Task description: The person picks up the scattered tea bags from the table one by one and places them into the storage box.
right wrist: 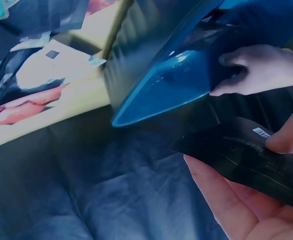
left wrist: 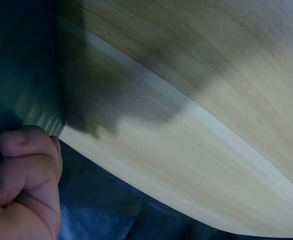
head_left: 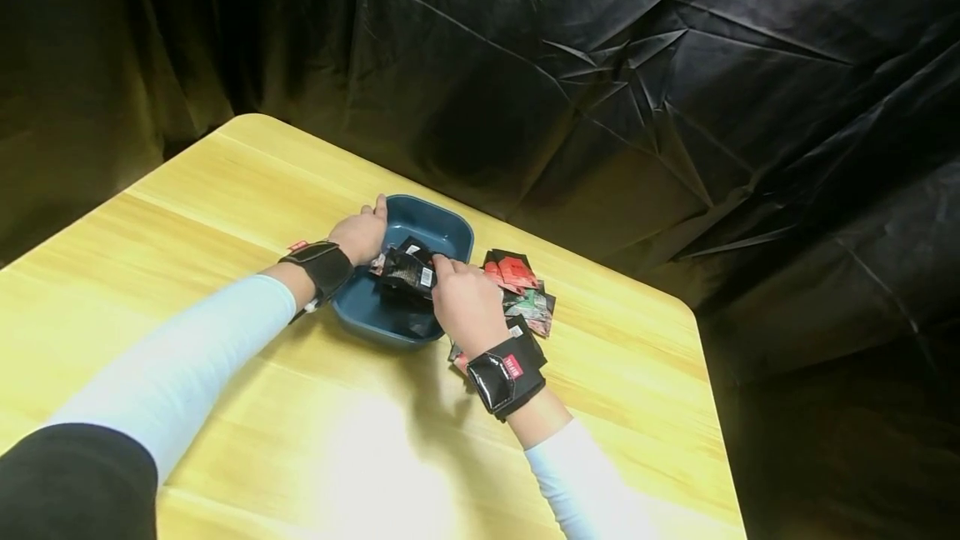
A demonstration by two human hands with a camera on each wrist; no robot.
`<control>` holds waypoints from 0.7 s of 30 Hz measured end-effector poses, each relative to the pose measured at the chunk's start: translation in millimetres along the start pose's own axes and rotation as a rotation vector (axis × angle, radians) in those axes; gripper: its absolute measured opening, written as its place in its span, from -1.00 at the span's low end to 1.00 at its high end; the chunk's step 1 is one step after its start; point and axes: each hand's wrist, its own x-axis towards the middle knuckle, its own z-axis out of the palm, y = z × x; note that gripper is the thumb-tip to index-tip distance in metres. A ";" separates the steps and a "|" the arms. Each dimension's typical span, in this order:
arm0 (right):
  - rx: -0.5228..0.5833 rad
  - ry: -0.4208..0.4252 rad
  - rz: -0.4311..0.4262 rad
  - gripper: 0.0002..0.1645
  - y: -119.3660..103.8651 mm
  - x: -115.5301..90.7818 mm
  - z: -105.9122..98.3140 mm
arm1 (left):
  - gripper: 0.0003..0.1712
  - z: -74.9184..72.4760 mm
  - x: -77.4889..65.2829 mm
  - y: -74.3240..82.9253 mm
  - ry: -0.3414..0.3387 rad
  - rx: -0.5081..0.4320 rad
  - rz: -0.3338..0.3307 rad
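A deep blue plastic basin stands on the table. My left hand grips its left rim, with thumb and fingers bent around the edge in the right wrist view. My right hand is over the basin's right side and pinches a flat black packet with a white barcode label, thumb on top and fingers beneath. Inside the basin lie other dark packets, partly hidden by the held one. In the left wrist view, my left hand's fingers are curled at the basin's corner.
To the right of the basin, red packets and a green-printed packet lie in a loose pile. More black packets lie partly under my right wrist. A black sheet hangs behind the wooden table.
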 end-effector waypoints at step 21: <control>0.304 -0.209 0.194 -0.23 31.1 -22.9 2.2 | -0.22 -1.6 -2.0 0.0 -0.009 0.005 0.014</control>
